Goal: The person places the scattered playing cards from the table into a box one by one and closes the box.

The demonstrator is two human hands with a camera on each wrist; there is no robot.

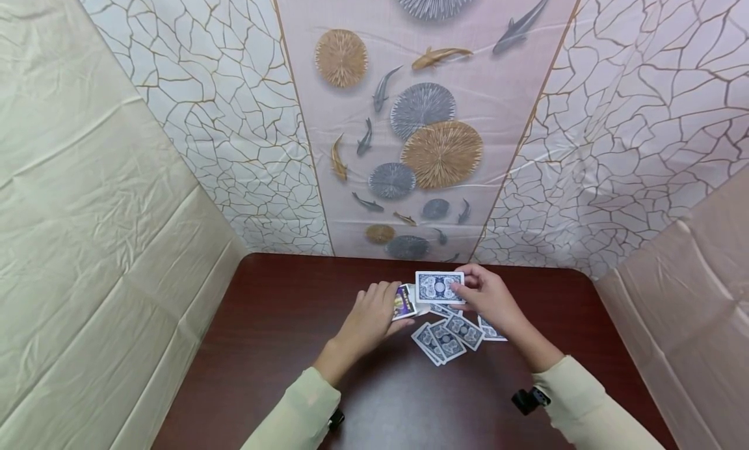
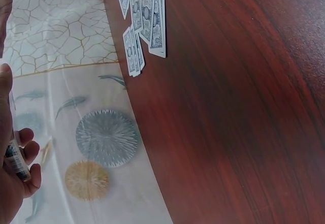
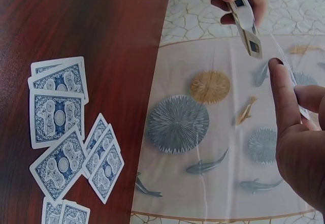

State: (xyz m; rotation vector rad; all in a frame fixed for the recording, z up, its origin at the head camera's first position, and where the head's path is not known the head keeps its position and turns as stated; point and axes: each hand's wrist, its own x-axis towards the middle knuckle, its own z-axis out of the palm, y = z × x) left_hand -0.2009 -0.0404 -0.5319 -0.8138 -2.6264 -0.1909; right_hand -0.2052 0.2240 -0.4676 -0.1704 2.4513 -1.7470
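My left hand (image 1: 365,317) grips a small playing-card box (image 1: 404,302) with a purple and yellow front, its open end facing right. The white box with its flap (image 3: 253,42) out also shows in the right wrist view. Close beside that end, my right hand (image 1: 490,300) pinches blue-backed playing cards (image 1: 439,287), thumb over the near face. They are seen edge-on in the right wrist view. Below both hands, several more blue-backed cards (image 1: 447,339) lie face down on the table, overlapping in loose groups. The fingers (image 2: 31,153) of my left hand curl round the box.
The dark red-brown wooden table (image 1: 263,372) meets a patterned cloth backdrop (image 1: 409,144) at its far edge. Pale cloth walls (image 1: 117,242) stand at the left and right. A small black device (image 1: 529,400) sits at my right wrist.
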